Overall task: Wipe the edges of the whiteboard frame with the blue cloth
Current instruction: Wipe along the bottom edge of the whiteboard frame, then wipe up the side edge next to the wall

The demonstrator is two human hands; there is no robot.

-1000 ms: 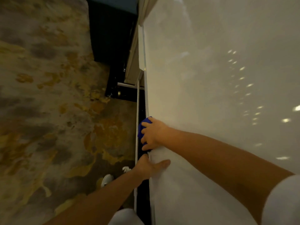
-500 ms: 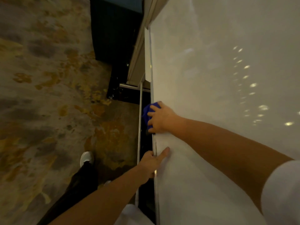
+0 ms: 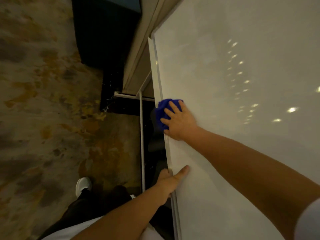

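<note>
The floor (image 3: 43,118) is a carpet with brown and yellow patches. On it, left of the whiteboard frame (image 3: 158,78), stand a white shoe (image 3: 83,185) and a dark cabinet (image 3: 103,32).

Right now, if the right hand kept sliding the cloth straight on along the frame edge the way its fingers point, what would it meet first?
Nothing obvious: ahead of the right hand and blue cloth, the whiteboard frame looks bare up to its far corner, where the wall trim begins. Depth there is unclear.
</note>
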